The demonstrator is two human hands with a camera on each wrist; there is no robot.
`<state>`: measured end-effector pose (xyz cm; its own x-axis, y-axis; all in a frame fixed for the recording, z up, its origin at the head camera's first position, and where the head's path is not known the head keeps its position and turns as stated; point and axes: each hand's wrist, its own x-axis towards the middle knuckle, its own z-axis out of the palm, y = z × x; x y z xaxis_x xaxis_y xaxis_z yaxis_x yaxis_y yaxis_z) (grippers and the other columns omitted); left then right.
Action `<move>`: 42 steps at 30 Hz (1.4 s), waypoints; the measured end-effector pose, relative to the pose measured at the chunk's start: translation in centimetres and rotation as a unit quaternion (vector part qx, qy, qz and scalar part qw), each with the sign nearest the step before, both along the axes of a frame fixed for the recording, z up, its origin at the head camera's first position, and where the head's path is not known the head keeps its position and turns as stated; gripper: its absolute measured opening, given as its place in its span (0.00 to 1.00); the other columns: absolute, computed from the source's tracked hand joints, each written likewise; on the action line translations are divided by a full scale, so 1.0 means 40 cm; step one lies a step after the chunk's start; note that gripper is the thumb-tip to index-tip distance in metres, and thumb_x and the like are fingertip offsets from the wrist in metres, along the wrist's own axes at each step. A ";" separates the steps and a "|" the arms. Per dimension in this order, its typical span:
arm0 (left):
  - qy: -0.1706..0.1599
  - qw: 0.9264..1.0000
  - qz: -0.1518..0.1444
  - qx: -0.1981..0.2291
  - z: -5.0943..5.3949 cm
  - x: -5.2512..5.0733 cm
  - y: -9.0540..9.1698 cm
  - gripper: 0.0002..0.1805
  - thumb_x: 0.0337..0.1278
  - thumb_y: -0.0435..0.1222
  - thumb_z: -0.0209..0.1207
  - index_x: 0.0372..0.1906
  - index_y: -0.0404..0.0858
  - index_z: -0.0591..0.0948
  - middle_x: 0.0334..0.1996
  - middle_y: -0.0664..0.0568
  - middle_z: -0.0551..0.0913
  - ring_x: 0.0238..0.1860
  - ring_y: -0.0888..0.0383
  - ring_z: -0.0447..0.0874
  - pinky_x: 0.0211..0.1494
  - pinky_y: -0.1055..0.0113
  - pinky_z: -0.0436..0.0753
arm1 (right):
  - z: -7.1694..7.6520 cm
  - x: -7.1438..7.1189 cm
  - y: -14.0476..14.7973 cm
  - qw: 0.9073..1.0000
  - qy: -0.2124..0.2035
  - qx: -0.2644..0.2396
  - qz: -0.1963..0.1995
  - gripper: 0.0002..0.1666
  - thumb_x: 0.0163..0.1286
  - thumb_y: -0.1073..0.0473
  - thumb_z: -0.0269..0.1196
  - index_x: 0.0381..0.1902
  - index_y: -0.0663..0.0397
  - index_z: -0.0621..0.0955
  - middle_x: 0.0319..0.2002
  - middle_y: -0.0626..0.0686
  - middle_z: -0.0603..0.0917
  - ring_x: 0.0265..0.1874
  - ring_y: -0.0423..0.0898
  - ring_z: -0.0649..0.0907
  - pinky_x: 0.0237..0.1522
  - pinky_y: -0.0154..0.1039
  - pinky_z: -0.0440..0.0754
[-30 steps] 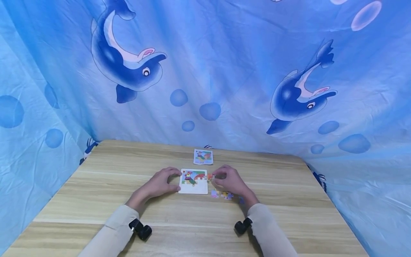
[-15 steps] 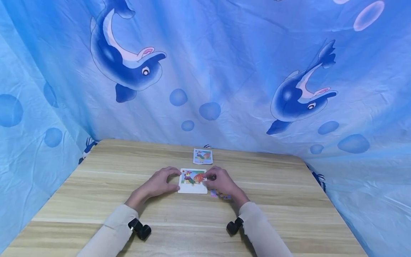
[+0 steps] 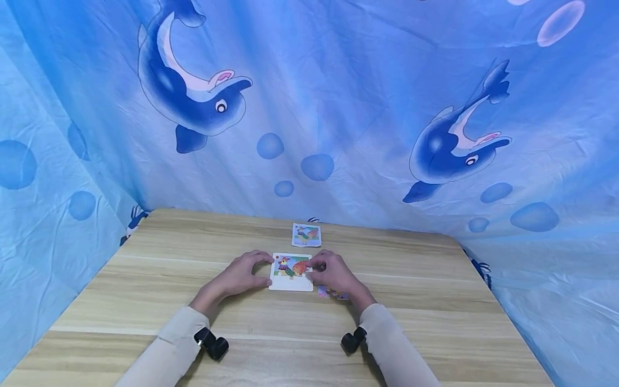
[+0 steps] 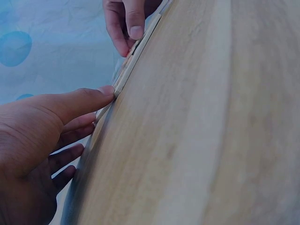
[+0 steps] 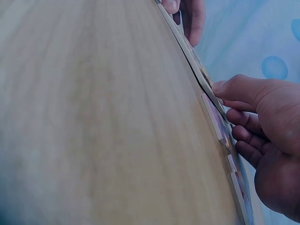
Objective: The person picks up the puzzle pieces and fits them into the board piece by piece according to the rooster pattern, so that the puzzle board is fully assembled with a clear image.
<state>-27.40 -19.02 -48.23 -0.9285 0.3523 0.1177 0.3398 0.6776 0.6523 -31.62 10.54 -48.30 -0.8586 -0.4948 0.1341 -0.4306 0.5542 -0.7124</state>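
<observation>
A jigsaw puzzle board (image 3: 285, 285) with a white frame lies flat on the table, a rooster picture partly filling its upper area. My left hand (image 3: 240, 275) holds the board's left side, thumb near the lower corner and a finger near the upper one. At the right side, my right hand (image 3: 333, 273) has thumb and forefinger on a puzzle piece (image 3: 304, 265) of the rooster's tail, set in the board; the fingertips partly hide it. In the right wrist view, the right thumb touches the board's edge and the other fingers curl behind.
Several loose puzzle pieces (image 3: 322, 291) lie below and partly under my right hand. A picture card (image 3: 306, 235) with the same rooster lies behind the board. The wooden table (image 3: 271, 333) ends at a blue dolphin curtain (image 3: 338, 107).
My right hand has moved left from beside the board, bringing the tail piece onto its right side. Over the last half second it stays there. The left hand keeps its place.
</observation>
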 end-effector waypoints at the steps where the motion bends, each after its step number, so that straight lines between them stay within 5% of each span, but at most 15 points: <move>1: 0.000 1.000 0.000 0.000 0.000 0.000 0.000 0.30 0.55 0.43 0.73 0.63 0.40 0.81 0.68 0.42 0.77 0.72 0.36 0.71 0.74 0.35 0.69 | -0.001 -0.001 0.000 1.000 0.003 0.001 0.001 0.13 0.66 0.56 0.72 0.48 0.53 0.90 0.49 0.51 0.85 0.47 0.46 0.80 0.49 0.39 0.81; 24: -0.005 1.000 0.002 0.000 0.002 0.003 0.003 0.29 0.57 0.44 0.72 0.63 0.40 0.81 0.69 0.42 0.76 0.73 0.36 0.70 0.75 0.35 0.68 | -0.010 -0.002 -0.033 0.999 0.029 0.015 0.022 0.13 0.68 0.57 0.71 0.50 0.47 0.90 0.42 0.48 0.83 0.36 0.42 0.77 0.38 0.35 0.79; 42: 0.005 1.000 0.000 -0.003 -0.002 0.001 0.004 0.30 0.56 0.43 0.72 0.64 0.39 0.81 0.69 0.41 0.77 0.72 0.36 0.71 0.75 0.35 0.68 | 0.002 0.011 -0.019 1.000 0.021 0.020 0.013 0.13 0.67 0.57 0.71 0.49 0.48 0.90 0.43 0.47 0.83 0.39 0.44 0.78 0.41 0.35 0.78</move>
